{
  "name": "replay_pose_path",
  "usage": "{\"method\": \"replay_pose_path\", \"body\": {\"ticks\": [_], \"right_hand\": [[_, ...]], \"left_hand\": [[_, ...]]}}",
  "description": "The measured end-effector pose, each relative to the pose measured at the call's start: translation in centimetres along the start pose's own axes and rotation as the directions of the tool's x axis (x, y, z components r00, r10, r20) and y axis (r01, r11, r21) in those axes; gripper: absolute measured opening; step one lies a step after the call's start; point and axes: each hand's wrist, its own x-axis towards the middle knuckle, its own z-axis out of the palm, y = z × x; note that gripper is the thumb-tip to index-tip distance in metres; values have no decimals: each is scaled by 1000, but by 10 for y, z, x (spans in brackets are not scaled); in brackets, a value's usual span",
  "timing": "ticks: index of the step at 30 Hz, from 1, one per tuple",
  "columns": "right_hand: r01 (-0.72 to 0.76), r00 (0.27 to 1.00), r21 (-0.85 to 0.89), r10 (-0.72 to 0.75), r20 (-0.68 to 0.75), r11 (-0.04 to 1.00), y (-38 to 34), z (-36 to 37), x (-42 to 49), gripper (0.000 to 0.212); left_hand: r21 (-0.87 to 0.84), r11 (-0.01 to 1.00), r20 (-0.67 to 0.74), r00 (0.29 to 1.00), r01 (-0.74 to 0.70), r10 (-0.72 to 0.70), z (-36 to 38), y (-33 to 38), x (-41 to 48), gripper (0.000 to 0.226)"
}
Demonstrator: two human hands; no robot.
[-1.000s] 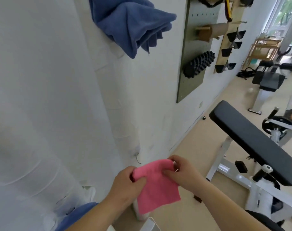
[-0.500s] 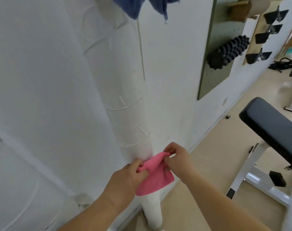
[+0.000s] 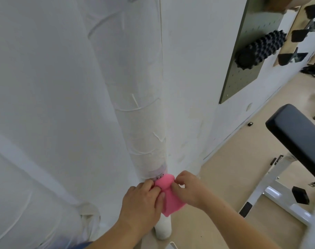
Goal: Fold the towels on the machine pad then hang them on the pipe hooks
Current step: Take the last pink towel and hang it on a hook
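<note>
Down against the pipe (image 3: 146, 141), pink towel (image 3: 168, 196) pinched by left hand (image 3: 142, 202) and right hand (image 3: 190, 189); hook hidden.

A towel (image 3: 168, 194) sits against the lower part of the pipe (image 3: 140, 123), with the left hand (image 3: 142, 200) pinching its left side and the right hand (image 3: 189, 189) its right. Farther right, a roller (image 3: 259, 49) hangs on a wall pegboard (image 3: 250, 72), and the machine pad (image 3: 296, 137) stands below it.
</note>
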Motion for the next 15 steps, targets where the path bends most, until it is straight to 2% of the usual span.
{"method": "replay_pose_path", "body": {"ticks": [2, 4, 6, 8, 10, 12, 14, 15], "right_hand": [[17, 998, -40, -19, -60, 999, 1, -5, -1, 29], [44, 975, -42, -52, -214, 998, 2, -9, -1, 21], [147, 931, -96, -170, -323, 985, -3, -9, 2, 9], [227, 925, -173, -268, -269, 958, -9, -4, 4, 12], [200, 962, -152, -224, -157, 968, -14, 1, 2, 21], [132, 987, -16, -133, -94, 991, -8, 2, -1, 26], [93, 996, 140, -92, -15, 986, -2, -1, -6, 32], [80, 996, 202, -87, 25, 976, 0, -3, -9, 38]], "left_hand": [[31, 999, -7, 1000, -13, 13, -2, 4, 3, 23], [37, 999, -26, 1000, -14, 15, -7, 12, 3, 11], [78, 996, 47, 998, 44, -48, -11, 24, 0, 23], [107, 992, 71, 995, 66, -74, -3, 33, -8, 43], [80, 992, 122, 987, 98, -107, 1, 37, -15, 54], [-11, 994, 158, 982, 110, -106, 5, 36, -20, 61], [-94, 986, 132, 984, 136, -123, 6, 38, -22, 67], [-83, 987, 104, 986, 138, -129, 8, 39, -23, 69]]}}
